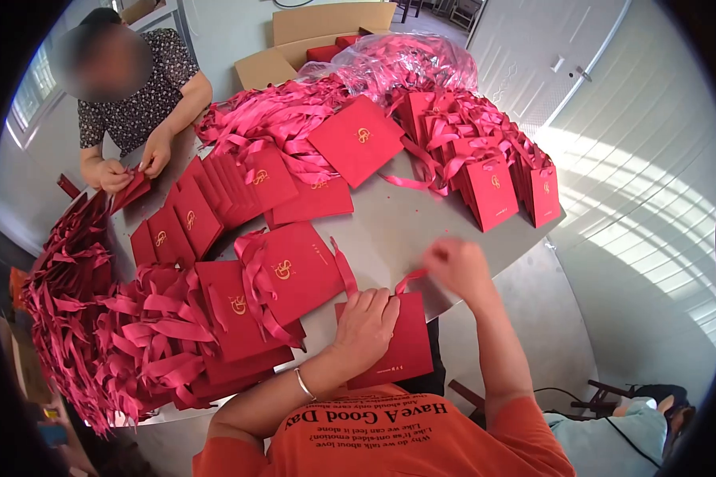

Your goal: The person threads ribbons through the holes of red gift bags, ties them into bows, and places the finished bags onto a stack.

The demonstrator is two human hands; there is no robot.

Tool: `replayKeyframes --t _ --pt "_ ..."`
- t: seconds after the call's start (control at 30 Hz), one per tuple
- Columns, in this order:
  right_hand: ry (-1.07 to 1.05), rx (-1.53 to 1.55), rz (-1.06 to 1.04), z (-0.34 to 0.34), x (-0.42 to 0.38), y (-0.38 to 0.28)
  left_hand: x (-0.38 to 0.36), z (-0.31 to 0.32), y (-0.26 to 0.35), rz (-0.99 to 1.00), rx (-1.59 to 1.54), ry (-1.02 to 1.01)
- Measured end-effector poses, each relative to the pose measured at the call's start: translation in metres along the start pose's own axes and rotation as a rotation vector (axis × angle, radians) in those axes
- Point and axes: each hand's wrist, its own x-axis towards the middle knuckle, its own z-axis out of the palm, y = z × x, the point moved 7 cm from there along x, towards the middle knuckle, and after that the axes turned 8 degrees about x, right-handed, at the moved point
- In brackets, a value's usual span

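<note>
At the table's near edge lies a red paper gift bag with small gold print. My left hand, a bracelet on its wrist, presses over the bag's upper left corner, fingers closed on it. My right hand is raised just above the bag's far right corner, smeared by motion, its fingers curled. A red ribbon runs from the bag's top edge to those fingers. Left of my hands lie other red bags with gold logos, among them a large bag with ribbon handles.
Across the grey table, a co-worker's hands handle a red bag. Ribboned bags are heaped at left. Standing bags are at right. Behind are a clear plastic sack of ribbons and a cardboard box.
</note>
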Motion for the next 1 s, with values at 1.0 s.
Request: replayKeyframes --t 1.0 --pt "0.185 0.687 0.0 0.016 -0.099 -0.032 -0.006 0.009 -0.034 -0.482 -0.817 -0.282"
